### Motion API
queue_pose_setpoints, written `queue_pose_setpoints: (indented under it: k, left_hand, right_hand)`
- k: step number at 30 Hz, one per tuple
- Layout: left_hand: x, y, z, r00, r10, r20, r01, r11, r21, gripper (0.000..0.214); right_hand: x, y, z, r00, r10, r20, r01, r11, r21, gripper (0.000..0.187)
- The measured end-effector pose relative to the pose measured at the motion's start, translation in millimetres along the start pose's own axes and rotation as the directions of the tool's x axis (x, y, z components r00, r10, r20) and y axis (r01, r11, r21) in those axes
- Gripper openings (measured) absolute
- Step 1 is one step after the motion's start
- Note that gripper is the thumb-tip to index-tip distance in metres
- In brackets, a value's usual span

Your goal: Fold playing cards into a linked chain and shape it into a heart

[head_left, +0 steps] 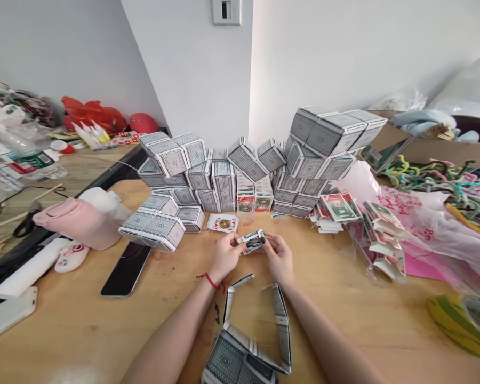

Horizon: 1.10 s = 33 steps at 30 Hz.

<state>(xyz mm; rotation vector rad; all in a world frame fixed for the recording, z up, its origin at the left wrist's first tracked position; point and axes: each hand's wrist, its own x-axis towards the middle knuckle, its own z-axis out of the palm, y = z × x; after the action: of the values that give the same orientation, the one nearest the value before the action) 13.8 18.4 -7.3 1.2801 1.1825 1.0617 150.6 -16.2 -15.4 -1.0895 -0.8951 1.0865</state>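
Beyond the open end of the card frame point(282, 326), the left grip point(226, 255) and the right grip point(280, 258) pinched a small face card point(253, 243) between them, one at each side. Whether more cards lay beneath it could not be told. The step in hand looked like folding or squaring this piece; the next move seemed to call for light, even finger pressure, both edges kept lined up.

The frame itself stood on the counter point(176, 320) between the forearms, so hands drawn back carelessly might have knocked it. At its near end sat a patterned block point(224, 358). Past the frame, somewhat to its left, a loose face card point(222, 223) lay flat; farther beyond rose stacked card blocks point(221, 178), some tilted and perhaps easily toppled. Left of the frame lay a phone point(126, 268); well to its right were a tape roll point(450, 322) and, farther off, opened card boxes point(387, 234).
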Motion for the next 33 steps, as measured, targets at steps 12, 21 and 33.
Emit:
queue_pose_setpoints:
  k: [12,21,33]
  left_hand:
    - [-1,0,-0.8,0.989,0.088,-0.116,-0.098,0.992,-0.077,0.020]
    - [2,-1,-2.0,0.980,0.196,-0.034,-0.189,0.971,0.146,0.026]
    - [-9,4,3.9,0.995,0.102,0.020,-0.102,0.995,-0.023,0.033]
  right_hand:
    - [-11,-4,8,0.965,0.102,0.242,-0.067,0.987,-0.147,0.026]
    - [-10,-4,5,0.969,0.117,0.216,-0.076,0.979,-0.189,0.031]
    - [-6,-5,4,0.980,0.127,0.152,-0.120,0.991,-0.054,0.028]
